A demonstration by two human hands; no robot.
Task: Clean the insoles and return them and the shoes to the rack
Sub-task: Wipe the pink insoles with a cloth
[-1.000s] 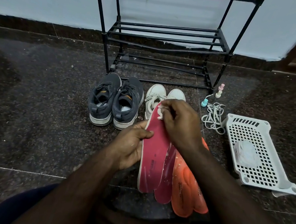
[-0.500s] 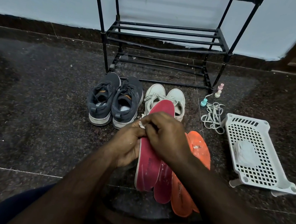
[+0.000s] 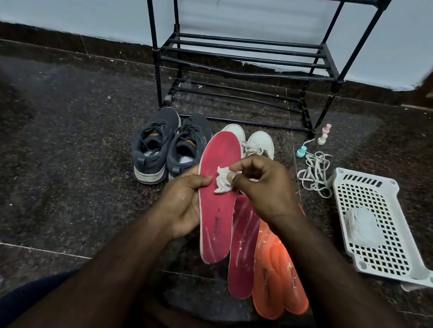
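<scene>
One pink insole (image 3: 217, 199), centre frame, is gripped by the left hand (image 3: 182, 203) and wiped with a white wad (image 3: 223, 180) pinched in the right hand (image 3: 262, 186). Three insoles, both shoe pairs remain off the rack (image 3: 248, 58), by judgement.

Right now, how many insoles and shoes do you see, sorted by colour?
Pink insoles: 2, one held, one on the floor
Orange insoles: 2
Dark grey shoes: 2
White shoes: 2
Total: 8
</scene>
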